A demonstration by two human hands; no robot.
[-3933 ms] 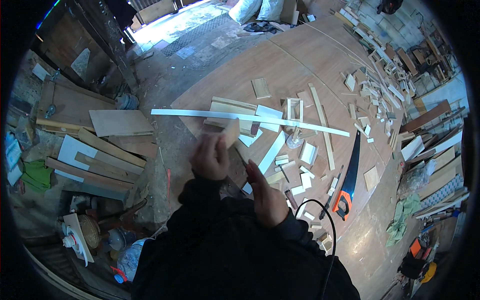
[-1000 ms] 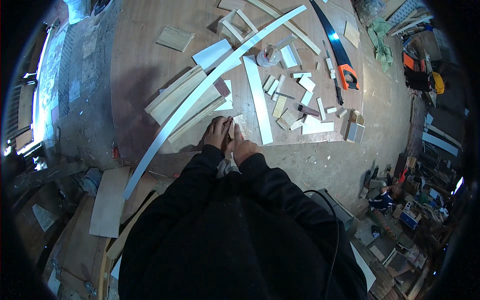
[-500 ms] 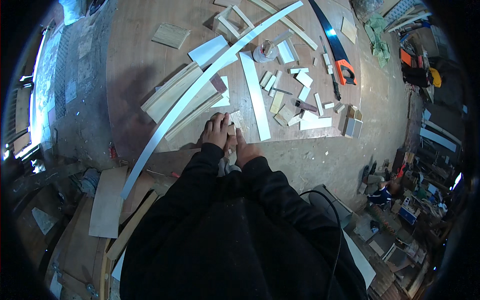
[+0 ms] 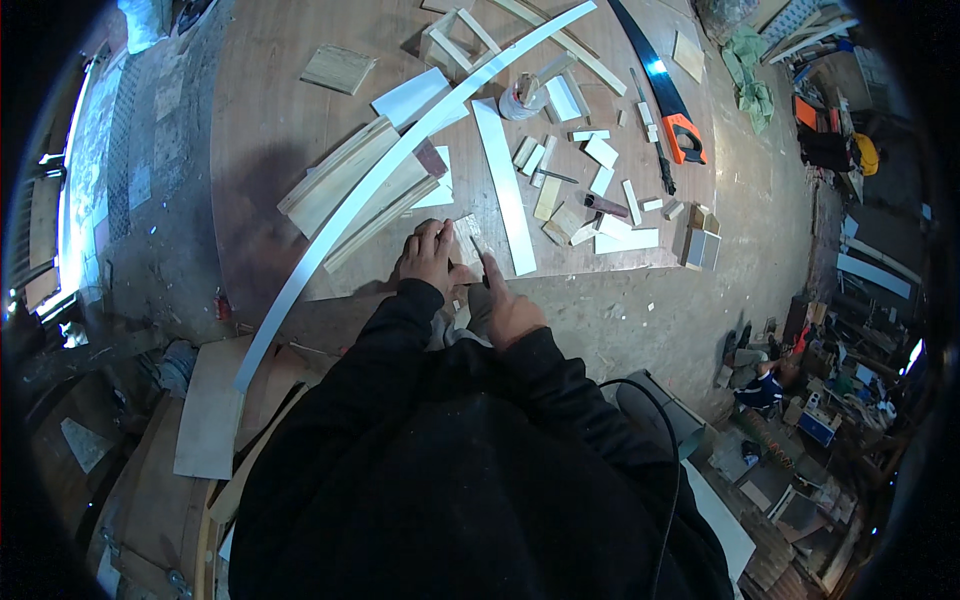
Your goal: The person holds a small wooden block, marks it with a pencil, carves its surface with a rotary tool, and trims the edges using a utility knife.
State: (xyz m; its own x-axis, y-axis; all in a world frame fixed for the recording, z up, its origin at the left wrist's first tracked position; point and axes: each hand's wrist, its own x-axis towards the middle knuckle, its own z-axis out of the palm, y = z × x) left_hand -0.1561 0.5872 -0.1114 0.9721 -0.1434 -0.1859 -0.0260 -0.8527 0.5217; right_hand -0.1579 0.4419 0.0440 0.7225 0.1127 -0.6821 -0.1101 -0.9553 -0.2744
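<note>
Head view: left hand [image 4: 428, 258] presses flat on a small wood piece [image 4: 466, 243] at the counter [image 4: 260, 130] edge; right hand [image 4: 508, 305] points a pencil-like tool; steady pressure should keep the piece still.

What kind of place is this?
Likely a woodworking shop: a handsaw and wood offcuts lie on a big plywood board, with more timber stacked at the side.
</note>
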